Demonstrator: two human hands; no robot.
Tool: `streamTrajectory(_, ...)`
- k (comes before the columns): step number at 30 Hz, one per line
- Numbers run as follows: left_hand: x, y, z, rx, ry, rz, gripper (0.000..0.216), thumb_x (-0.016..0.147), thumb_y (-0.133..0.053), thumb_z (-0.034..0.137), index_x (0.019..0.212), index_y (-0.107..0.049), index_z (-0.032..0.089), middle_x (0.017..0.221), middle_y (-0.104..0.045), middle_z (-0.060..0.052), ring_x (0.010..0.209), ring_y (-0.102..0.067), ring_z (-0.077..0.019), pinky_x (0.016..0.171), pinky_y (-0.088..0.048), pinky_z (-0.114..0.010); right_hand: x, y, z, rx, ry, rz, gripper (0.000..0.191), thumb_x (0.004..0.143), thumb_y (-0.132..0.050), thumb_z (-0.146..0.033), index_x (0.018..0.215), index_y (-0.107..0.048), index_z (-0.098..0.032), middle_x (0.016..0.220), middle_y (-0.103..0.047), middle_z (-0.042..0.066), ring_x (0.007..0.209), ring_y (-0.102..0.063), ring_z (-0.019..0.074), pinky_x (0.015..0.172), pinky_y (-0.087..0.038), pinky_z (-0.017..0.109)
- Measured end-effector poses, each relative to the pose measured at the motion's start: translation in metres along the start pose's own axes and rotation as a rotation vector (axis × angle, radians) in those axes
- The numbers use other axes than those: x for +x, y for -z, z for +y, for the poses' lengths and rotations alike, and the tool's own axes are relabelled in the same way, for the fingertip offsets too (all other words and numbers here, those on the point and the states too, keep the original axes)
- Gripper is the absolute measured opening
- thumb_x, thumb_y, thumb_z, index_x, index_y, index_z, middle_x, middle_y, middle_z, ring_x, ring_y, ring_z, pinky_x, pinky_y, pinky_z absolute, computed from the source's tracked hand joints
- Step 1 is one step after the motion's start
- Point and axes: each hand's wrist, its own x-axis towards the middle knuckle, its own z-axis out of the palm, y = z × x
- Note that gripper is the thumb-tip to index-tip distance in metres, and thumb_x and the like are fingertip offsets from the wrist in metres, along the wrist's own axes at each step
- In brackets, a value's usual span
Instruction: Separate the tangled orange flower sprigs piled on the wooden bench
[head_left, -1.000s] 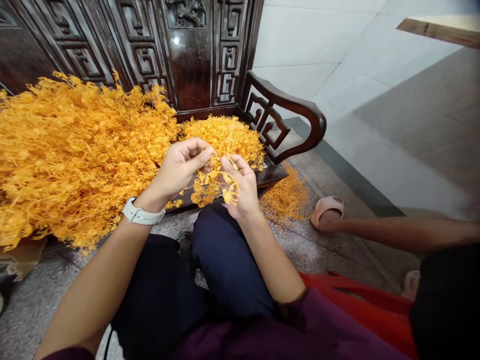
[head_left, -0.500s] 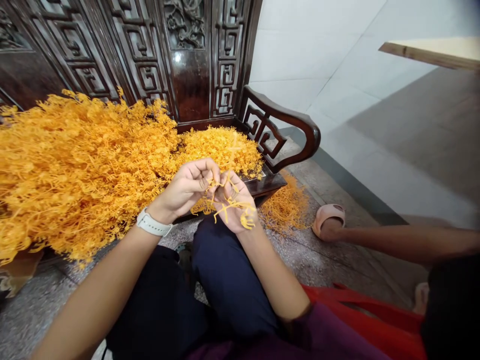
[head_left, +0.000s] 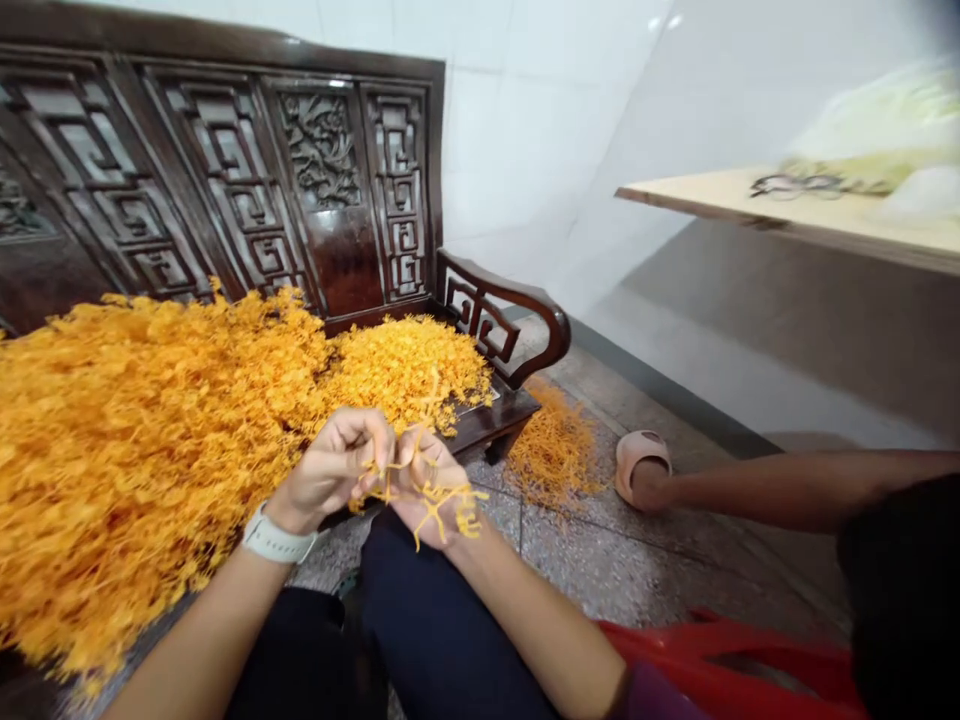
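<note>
My left hand [head_left: 335,467], with a pale watch strap [head_left: 277,538] on the wrist, pinches a thin piece of a branching yellow plastic sprig [head_left: 432,508]. My right hand [head_left: 429,478] is closed at the fingertips on the same sprig, close beside the left fingers. Prongs of the sprig hang across the right palm, and one thin stem points upward. Behind my hands, a smaller heap of yellow plastic sprigs [head_left: 409,360] lies on the bench seat. A much larger heap of similar orange-yellow sprigs [head_left: 150,430] spreads to the left.
The dark carved wooden bench [head_left: 349,265] has a curved armrest [head_left: 551,325] on its right. Orange plastic scraps [head_left: 555,450] lie on the floor beside it. Another person's foot in a pink slipper [head_left: 641,465] is nearby. A wooden board [head_left: 690,190] juts in at upper right.
The view has tilted up and turned right, so more of the board shows and my hands sit lower left in view. Both hands still grip the sprig.
</note>
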Motion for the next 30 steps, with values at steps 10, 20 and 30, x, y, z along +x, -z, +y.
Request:
streamTrajectory(10,0.009,-0.028,0.0,-0.081,-0.102,0.149,0.042,0.071,-0.089,0.036,0.064,-0.051,0.019,0.047,-0.036,0.006,0.035,-0.021,-0.0036,0.032,-0.016,-0.02,-0.01,-0.004,-0.016,0.062,0.102,0.046,0.041,0.074,-0.089,-0.045,0.076,-0.054,-0.024,0.052,-0.03,-0.009,0.052,-0.025,0.0122,0.057,-0.034,0.026)
streamTrajectory(20,-0.001,-0.051,0.017,0.069,-0.122,0.149,0.048,0.072,-0.084,0.061,0.067,-0.053,0.025,0.049,-0.037,0.003,0.04,-0.032,-0.0106,0.039,-0.032,-0.027,-0.004,0.005,-0.02,0.087,0.023,0.095,0.029,0.083,-0.078,-0.049,0.089,-0.06,-0.027,0.052,-0.02,-0.009,0.052,-0.023,0.0141,0.054,-0.03,0.027)
streamTrajectory(30,0.006,0.008,0.069,0.272,0.09,-0.159,0.031,0.07,-0.089,0.056,0.079,-0.079,0.029,0.058,-0.063,-0.007,0.047,-0.058,-0.0193,0.049,-0.052,-0.033,-0.012,0.008,-0.024,0.088,-0.084,-0.139,0.041,0.066,-0.087,-0.045,0.069,-0.052,-0.025,0.04,-0.027,-0.011,0.045,-0.016,0.011,0.047,-0.018,0.026)
